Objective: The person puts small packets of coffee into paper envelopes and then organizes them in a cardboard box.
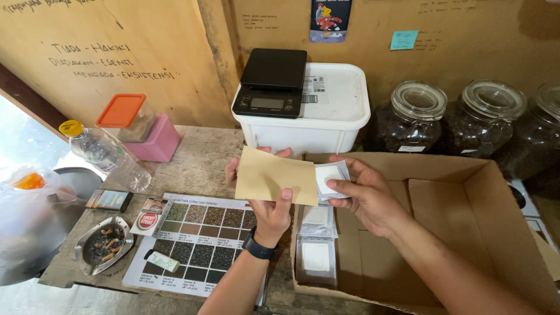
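A cardboard box [466,198] is lying open, with clear sachets [315,256] stacked at its left end. Above them the left hand [269,213] is pinching a tan envelope [275,177], long axis sideways. The right hand [364,195] is gripping a white-padded sachet [330,177] touching the envelope's right edge. A blue note [403,39] is sticking on the wall.

Brown board wall [146,52] from nine to three o'clock, scrawled with handwriting, a small poster [330,18] and blue sticky note [403,39] at twelve. Worn wooden table [195,163] below. Bright daylight from a window [23,140] at nine o'clock.
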